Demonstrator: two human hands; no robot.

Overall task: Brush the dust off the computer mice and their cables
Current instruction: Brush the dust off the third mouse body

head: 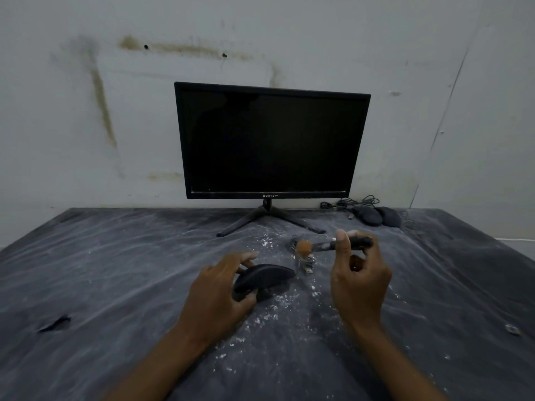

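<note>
Dust-streaked dark table (115,256) against a stained wall. Left hand (220,287) grips a black mouse (265,276) tilted at the table's centre. Right hand (359,279) pinches a brush (333,246). Two mice (376,216) with tangled cables (351,201) lie at the far right edge.

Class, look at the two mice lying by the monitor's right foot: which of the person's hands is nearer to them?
Right. The right hand, holding the brush, is just in front of the two mice; the left hand grips another mouse farther left.
</note>
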